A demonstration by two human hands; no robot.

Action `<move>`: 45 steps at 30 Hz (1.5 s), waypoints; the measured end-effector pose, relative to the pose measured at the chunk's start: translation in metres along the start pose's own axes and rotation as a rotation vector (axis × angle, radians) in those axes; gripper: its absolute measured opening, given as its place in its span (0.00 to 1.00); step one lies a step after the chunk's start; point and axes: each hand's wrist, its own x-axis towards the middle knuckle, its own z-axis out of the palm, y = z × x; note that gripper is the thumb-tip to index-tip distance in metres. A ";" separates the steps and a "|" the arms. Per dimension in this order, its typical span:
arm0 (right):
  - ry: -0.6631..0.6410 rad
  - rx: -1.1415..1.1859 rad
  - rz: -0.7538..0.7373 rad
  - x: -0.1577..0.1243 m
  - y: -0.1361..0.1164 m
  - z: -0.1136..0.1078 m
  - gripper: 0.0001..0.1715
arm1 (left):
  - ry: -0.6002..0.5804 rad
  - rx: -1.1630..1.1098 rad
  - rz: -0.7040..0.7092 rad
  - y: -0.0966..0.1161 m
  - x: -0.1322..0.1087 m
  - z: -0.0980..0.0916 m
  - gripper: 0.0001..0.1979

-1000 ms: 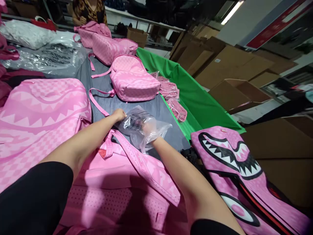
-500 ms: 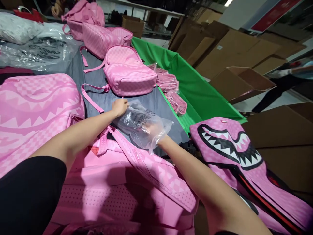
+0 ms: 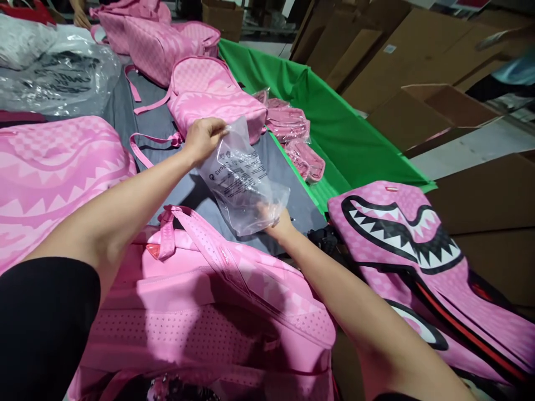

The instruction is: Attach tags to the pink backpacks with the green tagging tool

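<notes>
A clear plastic bag point(image 3: 240, 172) with black print hangs stretched between my hands above the grey table cover. My left hand point(image 3: 204, 139) pinches its upper left corner, fingers closed. At the bag's lower right edge, my right hand point(image 3: 278, 220) is closed on the plastic; its fingertips show blurred through the film, so whether they are inside or behind it is unclear. Just below lies a large pink backpack point(image 3: 175, 334), back panel and straps facing up. A smaller pink checked backpack point(image 3: 217, 100) rests beyond my left hand.
Another pink backpack point(image 3: 54, 178) lies at left, with a large plastic bag point(image 3: 67, 78) behind it. Plastic-wrapped pink pouches point(image 3: 292, 125) rest by a green fabric bin point(image 3: 334, 128). A shark-mouth backpack point(image 3: 401, 234) is at right, near cardboard boxes point(image 3: 451, 111). A person's hand point(image 3: 81, 19) shows far left.
My left hand has raised its corner of the plastic bag, which now hangs more upright with its print showing. My right hand has drawn back toward the bag's edge. The camera view has shifted slightly.
</notes>
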 end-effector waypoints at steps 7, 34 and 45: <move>-0.246 -0.064 0.076 0.009 -0.014 -0.010 0.17 | -0.080 0.374 -0.184 0.019 -0.025 0.006 0.27; 0.438 -0.060 -0.216 -0.162 -0.123 -0.138 0.20 | -0.635 -0.940 -0.599 0.203 -0.230 -0.101 0.22; 0.076 0.976 0.111 -0.162 -0.199 -0.131 0.15 | -0.116 -0.874 -0.439 0.198 -0.281 -0.120 0.13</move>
